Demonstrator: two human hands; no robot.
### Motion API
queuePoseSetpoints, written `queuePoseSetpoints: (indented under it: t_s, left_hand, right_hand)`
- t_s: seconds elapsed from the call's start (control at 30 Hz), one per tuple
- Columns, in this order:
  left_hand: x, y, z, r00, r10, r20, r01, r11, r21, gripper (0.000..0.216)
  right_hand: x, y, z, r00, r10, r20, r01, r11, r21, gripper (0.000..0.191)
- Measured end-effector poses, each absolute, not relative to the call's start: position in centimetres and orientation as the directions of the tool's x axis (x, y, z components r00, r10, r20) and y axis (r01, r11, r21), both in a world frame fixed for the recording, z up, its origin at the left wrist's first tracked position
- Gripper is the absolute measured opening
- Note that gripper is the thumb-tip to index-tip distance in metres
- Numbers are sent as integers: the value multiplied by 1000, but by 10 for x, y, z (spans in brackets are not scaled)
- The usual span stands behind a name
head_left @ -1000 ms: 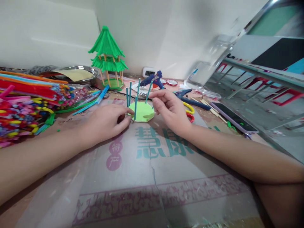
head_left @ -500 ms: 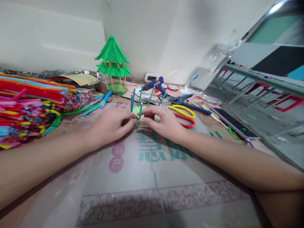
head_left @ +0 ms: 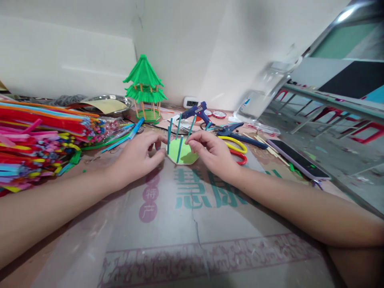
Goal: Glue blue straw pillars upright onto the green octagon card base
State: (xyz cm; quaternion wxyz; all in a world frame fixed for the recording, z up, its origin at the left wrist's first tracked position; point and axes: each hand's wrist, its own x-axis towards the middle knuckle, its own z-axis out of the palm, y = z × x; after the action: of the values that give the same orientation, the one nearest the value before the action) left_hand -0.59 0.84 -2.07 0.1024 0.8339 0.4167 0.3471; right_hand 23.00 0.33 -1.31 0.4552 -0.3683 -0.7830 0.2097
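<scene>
A light-green, many-sided base lies flat on the table between my hands. Several thin blue-green sticks stand up from it, and the front stick leans slightly. My left hand is beside the base's left edge, thumb and fingers apart with nothing between them. Just over the right side, my right hand has loosely bent fingers and a separate thumb, and no held thing shows. It hides part of the base's right side.
A green-roofed pagoda model stands behind. Bundled pipe cleaners fill the left side. A blue glue gun, scissors, blue pliers, a phone and a clear bottle lie or stand toward the back and right.
Both hands have drawn back from the front stick, the left to the left and the right to the right. The stick now stands on its own, and more of the green base shows.
</scene>
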Motion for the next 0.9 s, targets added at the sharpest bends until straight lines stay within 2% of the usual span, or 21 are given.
queuePoseSetpoints:
  t_s: [0.13, 0.4, 0.57, 0.9]
  left_hand:
    - [-6, 11, -22, 517, 700, 493, 562, -712, 422, 21]
    - [-7, 10, -25, 544, 646, 536, 543, -758, 362, 19]
    - [-6, 10, -24, 573, 596, 563, 513, -796, 321, 20]
    - [-6, 10, -24, 583, 600, 548, 518, -794, 319, 21]
  right_hand:
    - [228, 1, -11, -379, 747, 546, 350, 662, -662, 14]
    - [227, -5, -10, -497, 668, 553, 317, 734, -601, 7]
    - [226, -6, -9, -518, 657, 547, 341, 746, -572, 11]
    - [228, -4, -11, -508, 713, 483, 412, 693, -591, 21]
